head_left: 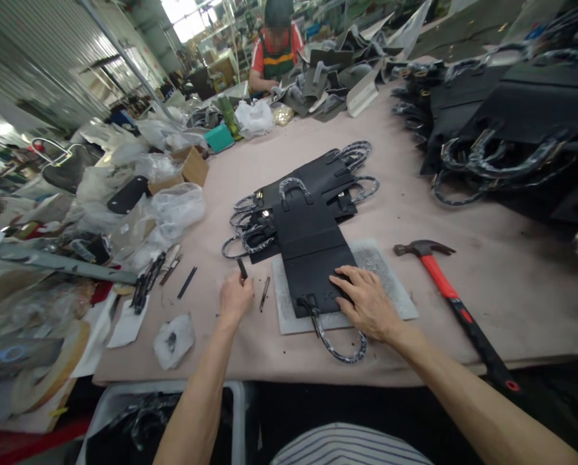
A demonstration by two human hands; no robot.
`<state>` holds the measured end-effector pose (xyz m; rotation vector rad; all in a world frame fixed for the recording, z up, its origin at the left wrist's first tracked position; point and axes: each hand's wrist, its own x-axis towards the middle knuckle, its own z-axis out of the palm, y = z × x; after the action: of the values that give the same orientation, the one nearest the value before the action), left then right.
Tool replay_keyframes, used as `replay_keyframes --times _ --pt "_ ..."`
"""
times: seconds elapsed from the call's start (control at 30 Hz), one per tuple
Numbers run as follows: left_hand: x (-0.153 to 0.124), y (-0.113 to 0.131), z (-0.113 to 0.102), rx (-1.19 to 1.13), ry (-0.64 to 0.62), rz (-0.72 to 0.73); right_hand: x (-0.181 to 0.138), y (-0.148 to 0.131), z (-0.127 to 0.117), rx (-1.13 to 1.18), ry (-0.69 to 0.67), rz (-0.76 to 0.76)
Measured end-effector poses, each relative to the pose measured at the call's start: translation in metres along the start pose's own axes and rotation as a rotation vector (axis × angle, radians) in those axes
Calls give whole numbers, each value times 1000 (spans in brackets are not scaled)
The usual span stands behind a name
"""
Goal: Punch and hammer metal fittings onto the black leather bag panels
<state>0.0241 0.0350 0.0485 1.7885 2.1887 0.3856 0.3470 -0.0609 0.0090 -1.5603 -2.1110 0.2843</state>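
In the head view a black bag panel [312, 258] lies across a grey-white slab [390, 281], with a plastic-wrapped handle [341, 355] looped at its near end and another at its far end. My right hand [367, 302] rests flat on the near right part of the panel, fingers spread. Left of the slab, my left hand [236, 298] is closed around a short dark strip [241, 268], whose upper end sticks out; its exact kind is unclear. A thin metal punch-like tool [265, 294] lies between that hand and the slab.
A claw hammer [443, 278] with a red and black handle lies at right. More black panels [322, 171] are stacked beyond, with a larger pile [516, 110] at far right. Plastic bags [177, 210] crowd the left. A person [276, 55] sits across the table.
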Motion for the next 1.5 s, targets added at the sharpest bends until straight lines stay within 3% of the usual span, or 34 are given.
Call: replay_keyframes --times 0.07,0.13,0.2,0.37,0.63,0.7,0.8,0.87,0.93,1.03,1.13,1.3,1.5 --pt "-8 -7 -5 216 -1 2 -1 2 3 -10 11 -10" --pt "-16 -6 -3 286 46 54 -2 4 6 -18 23 -19" --pt "-22 0 2 250 21 104 -2 6 8 -25 35 -33" --pt "-17 19 17 137 -262 9 -2 7 10 -37 41 -47" --pt "4 23 14 -43 -339 -1 -1 4 7 -16 17 -6" --pt "0 26 10 -213 -348 -8 -1 3 6 -5 11 0" --pt "-17 45 12 -782 -358 -16 0 2 5 6 16 5" --pt "-35 64 22 -1110 -364 6 0 1 5 10 20 8" --pt "-51 83 39 -1218 -364 55 0 2 5 11 20 11" --pt "-67 97 66 -1179 -376 170 0 2 6 11 20 15" --pt "-72 95 83 -1070 -354 281 0 2 4 15 14 26" --pt "-70 88 87 -936 -342 340 1 0 1 43 13 40" --pt "-70 92 84 -982 -344 345 2 -1 0 45 7 45"
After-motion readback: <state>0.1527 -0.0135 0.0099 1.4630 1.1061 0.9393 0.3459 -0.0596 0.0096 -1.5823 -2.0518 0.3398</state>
